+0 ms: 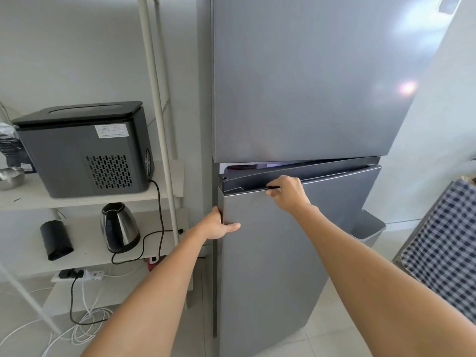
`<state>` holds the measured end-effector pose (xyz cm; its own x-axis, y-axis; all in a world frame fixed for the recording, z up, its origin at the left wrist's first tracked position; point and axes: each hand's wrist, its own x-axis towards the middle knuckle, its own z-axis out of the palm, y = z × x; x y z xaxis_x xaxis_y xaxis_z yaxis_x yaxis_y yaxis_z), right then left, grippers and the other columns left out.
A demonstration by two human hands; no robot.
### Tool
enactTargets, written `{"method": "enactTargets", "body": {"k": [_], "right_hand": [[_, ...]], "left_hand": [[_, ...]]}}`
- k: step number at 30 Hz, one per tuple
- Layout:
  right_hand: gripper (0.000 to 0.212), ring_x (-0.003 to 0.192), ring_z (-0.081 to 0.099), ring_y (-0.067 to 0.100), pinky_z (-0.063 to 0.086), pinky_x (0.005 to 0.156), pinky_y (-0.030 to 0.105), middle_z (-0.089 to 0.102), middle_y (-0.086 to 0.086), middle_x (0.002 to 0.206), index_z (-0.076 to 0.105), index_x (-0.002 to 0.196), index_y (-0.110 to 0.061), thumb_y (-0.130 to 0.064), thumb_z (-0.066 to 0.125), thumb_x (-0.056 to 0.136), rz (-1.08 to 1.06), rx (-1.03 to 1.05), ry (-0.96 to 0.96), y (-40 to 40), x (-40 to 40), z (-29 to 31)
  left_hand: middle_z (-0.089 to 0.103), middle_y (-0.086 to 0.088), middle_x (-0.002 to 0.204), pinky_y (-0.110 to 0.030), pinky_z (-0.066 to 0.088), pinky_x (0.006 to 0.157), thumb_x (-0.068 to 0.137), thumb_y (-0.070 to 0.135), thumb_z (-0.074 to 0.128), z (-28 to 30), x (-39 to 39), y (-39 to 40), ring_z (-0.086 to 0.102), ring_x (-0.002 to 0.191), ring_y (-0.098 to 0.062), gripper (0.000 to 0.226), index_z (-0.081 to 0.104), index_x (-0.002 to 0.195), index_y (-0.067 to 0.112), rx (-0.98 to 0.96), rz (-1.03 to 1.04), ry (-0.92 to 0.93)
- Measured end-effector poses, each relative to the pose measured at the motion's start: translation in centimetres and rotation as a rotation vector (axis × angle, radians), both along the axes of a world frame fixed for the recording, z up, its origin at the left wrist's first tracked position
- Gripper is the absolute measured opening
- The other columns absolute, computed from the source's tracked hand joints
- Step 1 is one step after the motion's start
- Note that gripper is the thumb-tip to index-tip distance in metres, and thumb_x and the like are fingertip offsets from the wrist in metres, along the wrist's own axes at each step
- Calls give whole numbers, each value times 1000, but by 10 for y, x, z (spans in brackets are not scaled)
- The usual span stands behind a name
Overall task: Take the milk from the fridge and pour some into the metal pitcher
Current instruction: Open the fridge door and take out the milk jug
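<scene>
At twelve o'clock, my right hand [287, 193] hooks the lower fridge door [270, 266] handle; my left hand [219, 225] grips its nine o'clock edge, door slightly ajar.

Both arms outstretched, left grip [219, 224] and right grip [286, 193] curled.

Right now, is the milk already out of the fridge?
No, both hands are on the lower fridge door, left hand at its edge, right hand at the top handle; no milk shows.

Grey fridge [309, 86], black ice maker [85, 148], silver-and-black kettle [119, 228] — blue-white checked cloth [443, 248]
</scene>
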<state>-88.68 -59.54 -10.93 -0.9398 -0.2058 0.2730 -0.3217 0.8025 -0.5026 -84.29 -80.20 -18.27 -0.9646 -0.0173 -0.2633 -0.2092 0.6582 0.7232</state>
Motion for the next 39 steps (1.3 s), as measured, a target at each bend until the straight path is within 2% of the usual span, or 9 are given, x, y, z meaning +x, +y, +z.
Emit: {"method": "enactTargets", "body": {"k": [6,11,16,21,27,30,33,36,39], "right_hand": [[34,111,53,35,44,87,36,60,10,124,57,126,-11,-20,39,99,18,261,25,28,55,1],[37,119,47,33,39,90,37,52,10,132,49,130,-10,-23,30,101,-64,356,-42,51,100,6],[40,118,48,39,37,93,40,57,17,122,53,98,-6,-28,20,102,-170,290,-160,77,144,19],[64,109,54,37,39,92,35,63,23,104,66,90,1,-46,24,100,-336,195,-222,109,171,34],[45,84,54,28,40,75,29,60,17,87,63,87,5,-31,38,98,-424,24,-272,160,200,41],[42,87,57,28,44,78,30,66,24,102,64,109,9,-26,43,96,-447,-6,-275,188,208,47],[39,89,56,32,44,76,31,63,23,97,61,111,11,-20,43,96,-488,28,-281,213,218,52],[35,94,57,37,44,78,35,63,24,110,60,113,7,-16,41,94,-555,96,-282,240,222,51],[29,82,49,29,43,82,31,55,19,96,59,89,1,-18,38,95,-618,128,-262,270,230,50]], "left_hand": [[43,0,147,-38,37,111,77,39,76,3,46,18,44,134,-22,86,27,144,16,22,-62,56],[44,3,146,-38,40,109,65,50,79,6,84,39,45,132,-21,97,32,144,21,-21,-183,56],[46,-2,144,-32,42,101,72,54,73,7,127,79,47,130,-23,89,36,143,15,-68,-318,81],[57,-7,134,-39,47,101,70,63,68,6,156,122,56,119,-24,84,47,135,13,-94,-436,65],[61,-8,127,-34,47,100,80,46,70,4,184,193,58,118,-24,66,51,130,9,-55,-593,85],[61,-6,126,-36,48,98,79,45,70,-1,196,233,59,115,-24,62,51,127,11,-60,-650,99],[57,-6,131,-35,46,99,80,46,69,-5,207,272,55,119,-25,66,46,131,12,-100,-721,104],[53,-8,136,-38,44,102,81,47,67,-8,212,310,52,124,-27,69,43,134,10,-125,-786,105],[44,-10,146,-39,40,108,81,49,66,-9,213,346,45,133,-27,78,37,141,9,-165,-856,110]]}}
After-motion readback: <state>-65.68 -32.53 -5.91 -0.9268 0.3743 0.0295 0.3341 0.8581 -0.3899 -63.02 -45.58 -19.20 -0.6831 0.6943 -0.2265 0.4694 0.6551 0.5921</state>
